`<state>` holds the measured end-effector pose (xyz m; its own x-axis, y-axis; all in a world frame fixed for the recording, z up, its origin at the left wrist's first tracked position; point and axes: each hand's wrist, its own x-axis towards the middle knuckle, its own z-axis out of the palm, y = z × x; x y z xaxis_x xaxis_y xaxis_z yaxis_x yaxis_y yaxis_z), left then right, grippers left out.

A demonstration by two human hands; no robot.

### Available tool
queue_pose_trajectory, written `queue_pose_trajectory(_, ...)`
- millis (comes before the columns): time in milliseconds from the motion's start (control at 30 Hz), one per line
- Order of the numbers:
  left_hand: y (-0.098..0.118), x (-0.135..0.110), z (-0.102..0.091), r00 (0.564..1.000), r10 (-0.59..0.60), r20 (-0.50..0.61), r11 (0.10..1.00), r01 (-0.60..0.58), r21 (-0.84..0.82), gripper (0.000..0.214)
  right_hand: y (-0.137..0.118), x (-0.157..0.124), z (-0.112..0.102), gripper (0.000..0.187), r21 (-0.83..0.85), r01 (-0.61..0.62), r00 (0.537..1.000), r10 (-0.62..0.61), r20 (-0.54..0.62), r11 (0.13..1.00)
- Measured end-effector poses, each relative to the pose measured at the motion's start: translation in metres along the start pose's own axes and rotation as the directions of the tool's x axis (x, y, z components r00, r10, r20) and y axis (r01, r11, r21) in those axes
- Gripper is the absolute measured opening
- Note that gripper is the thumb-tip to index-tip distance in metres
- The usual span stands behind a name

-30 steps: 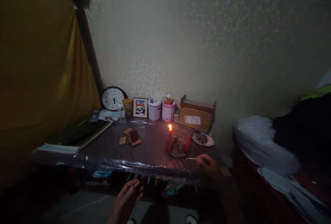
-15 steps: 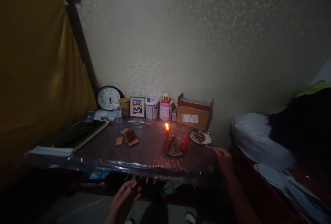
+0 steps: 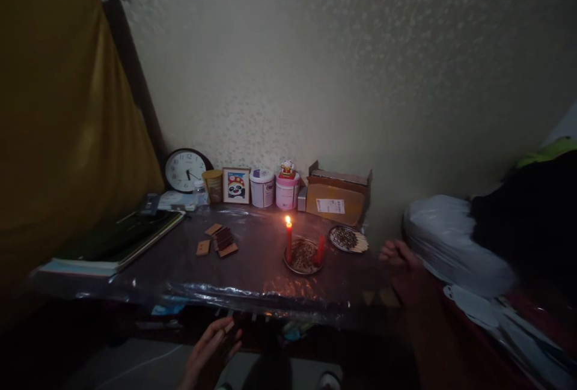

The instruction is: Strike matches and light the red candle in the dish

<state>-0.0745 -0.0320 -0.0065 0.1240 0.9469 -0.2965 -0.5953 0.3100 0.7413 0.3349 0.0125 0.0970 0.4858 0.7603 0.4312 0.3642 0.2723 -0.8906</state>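
Observation:
Below the table's front edge, my left hand point(image 3: 211, 345) pinches a small striker card point(image 3: 229, 326), tan with a dark face. My right hand point(image 3: 399, 255) is raised off the table's right end, its fingers curled and slightly blurred; I cannot make out a match in it. A lit red candle point(image 3: 289, 240) stands upright in a round metal dish point(image 3: 299, 271), and a shorter, unlit red candle point(image 3: 320, 250) leans at the dish's right side. Nearest to my right hand lies a plate of matches point(image 3: 349, 239), dark heads to the left.
Several tan and dark striker cards point(image 3: 223, 238) lie left of the candles. A clock point(image 3: 186, 170), framed panda picture point(image 3: 236, 185), tins point(image 3: 262, 188) and cardboard box point(image 3: 336, 198) line the wall. A green board point(image 3: 130, 237) lies left; bags point(image 3: 444, 240) are piled right.
My right hand has moved right and slightly up, away from the plate; the match seen in it before no longer shows. My left hand keeps its grip, almost still. The view has shifted slightly.

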Motion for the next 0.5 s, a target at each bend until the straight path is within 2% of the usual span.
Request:
queue_pose_trajectory(33,0.001,-0.001,0.002,1.0,0.005,0.0,1.0,-0.005,0.0,0.031,-0.006,-0.007,0.003,0.036,0.008,0.007,0.999,-0.008,0.053,1.0)
queue_pose_trajectory(67,0.001,-0.001,0.003,1.0,0.012,0.001,1.0,-0.012,0.0,0.032,-0.011,-0.014,0.009,0.033,-0.009,0.024,0.98,-0.021,0.197,1.0)
queue_pose_trajectory(167,0.0,-0.001,0.005,1.0,0.019,-0.006,1.0,-0.019,0.007,0.032,-0.018,-0.033,0.033,0.019,-0.049,0.042,0.955,-0.025,0.296,0.998)
queue_pose_trajectory(267,0.0,-0.003,0.005,0.999,0.017,-0.046,0.999,-0.016,0.031,0.033,-0.013,-0.041,0.052,0.023,-0.074,0.0,0.956,0.021,0.292,0.997)
queue_pose_trajectory(333,0.001,-0.005,0.005,0.998,0.02,-0.056,0.999,-0.018,0.037,0.032,-0.007,-0.04,0.054,0.025,-0.097,-0.033,0.958,0.059,0.279,0.995)
queue_pose_trajectory(500,0.005,-0.013,0.008,0.998,0.034,-0.047,0.999,-0.033,0.027,0.03,0.016,-0.026,0.033,0.021,-0.2,-0.062,0.981,0.097,0.17,0.978)
